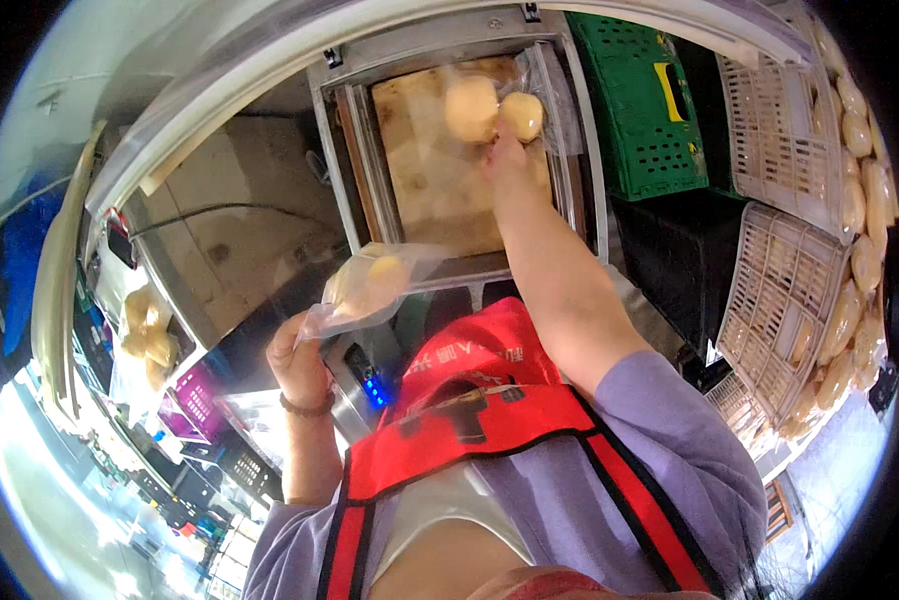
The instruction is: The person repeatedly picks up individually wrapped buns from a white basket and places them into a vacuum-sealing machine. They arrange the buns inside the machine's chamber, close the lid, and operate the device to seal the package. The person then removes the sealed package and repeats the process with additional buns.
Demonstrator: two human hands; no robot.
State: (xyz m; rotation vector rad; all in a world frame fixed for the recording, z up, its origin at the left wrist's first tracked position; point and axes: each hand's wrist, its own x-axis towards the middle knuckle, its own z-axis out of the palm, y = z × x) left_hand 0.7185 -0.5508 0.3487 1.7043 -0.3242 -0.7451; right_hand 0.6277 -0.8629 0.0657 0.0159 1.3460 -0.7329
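My left hand [299, 356] pinches the edge of a clear plastic bag [363, 285] with pale yellow, potato-like pieces inside. It is held up in front of the near edge of an open metal chamber, which looks like a vacuum sealer [590, 187]. My right hand [506, 154] reaches into the chamber, touching two rounded pale yellow pieces [472, 109] above a worn tan board [449, 202]. Clear film [562, 112] lies by them over the chamber's right side. My right fingertips are partly hidden and blurred, so their grip is unclear.
A raised lid frame [262, 86] arches over the chamber. To the right are a green crate [637, 112], a black bin [667, 255] and white plastic baskets [783, 300] beside packed pale pieces [858, 322]. More bagged pieces [149, 337] and a purple basket [198, 397] are at left.
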